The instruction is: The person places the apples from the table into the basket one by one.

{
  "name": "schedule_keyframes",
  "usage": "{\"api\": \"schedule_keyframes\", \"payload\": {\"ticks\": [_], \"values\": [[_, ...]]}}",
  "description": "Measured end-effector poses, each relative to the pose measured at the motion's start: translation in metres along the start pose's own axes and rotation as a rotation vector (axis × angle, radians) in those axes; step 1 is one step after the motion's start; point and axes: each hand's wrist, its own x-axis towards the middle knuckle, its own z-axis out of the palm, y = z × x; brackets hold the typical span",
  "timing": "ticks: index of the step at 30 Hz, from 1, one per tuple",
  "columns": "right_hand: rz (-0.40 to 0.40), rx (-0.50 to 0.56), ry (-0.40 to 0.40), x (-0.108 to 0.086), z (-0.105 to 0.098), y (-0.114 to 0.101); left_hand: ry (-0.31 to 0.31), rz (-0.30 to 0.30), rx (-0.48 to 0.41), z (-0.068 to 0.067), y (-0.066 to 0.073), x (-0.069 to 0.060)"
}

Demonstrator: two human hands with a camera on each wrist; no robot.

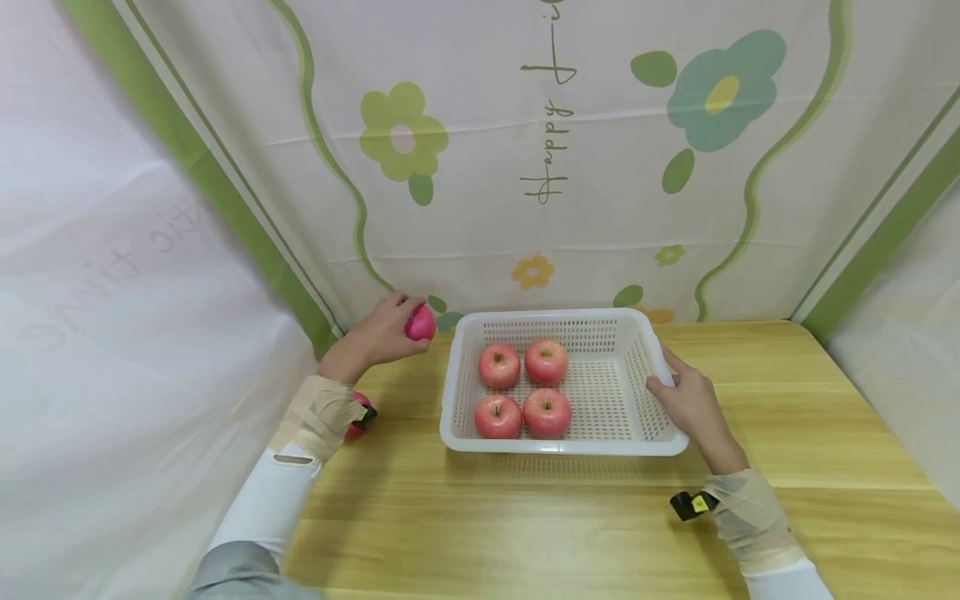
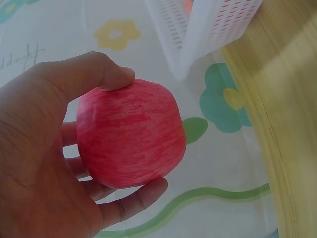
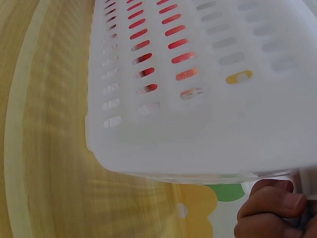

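Holds a pinkish-red, finely streaked apple — kinda squarish-round — pinched in the left grip, just left of the white basket. Also clutches its right-hand rim with the right grip.

The left hand grips with thumb opposite fingers, its arm extended. The right hand grips too. Both wrists are wrapped.

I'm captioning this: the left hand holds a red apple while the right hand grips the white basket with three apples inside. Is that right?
The count is wrong: the head view shows four apples inside the white plastic basket, not three. The left hand holds a red apple, and the right hand grips the basket.
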Motion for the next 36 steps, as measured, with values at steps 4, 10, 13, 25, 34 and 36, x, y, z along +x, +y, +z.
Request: {"api": "schedule_keyframes", "payload": {"ticks": [4, 10, 13, 25, 34, 36], "values": [[-0.005, -0.005, -0.002, 0.0, 0.0, 0.0, -0.003, 0.012, 0.001, 0.0, 0.004, 0.002], [-0.003, -0.002, -0.006, 0.0, 0.0, -0.001, 0.003, 0.024, 0.006, 0.002, 0.007, 0.007], [-0.004, 0.004, -0.007, 0.0, 0.0, -0.001, 0.007, 0.026, 0.004, 0.003, 0.008, 0.008], [-0.013, -0.01, 0.002, 0.001, -0.002, -0.002, -0.001, 0.03, -0.018, 0.002, 0.016, 0.015], [-0.002, -0.014, -0.003, 0.0, -0.001, -0.001, -0.023, 0.04, 0.007, 0.005, 0.02, 0.017], [-0.004, -0.014, 0.0, 0.0, -0.001, -0.001, -0.022, 0.046, 0.01, 0.006, 0.021, 0.018]]}}
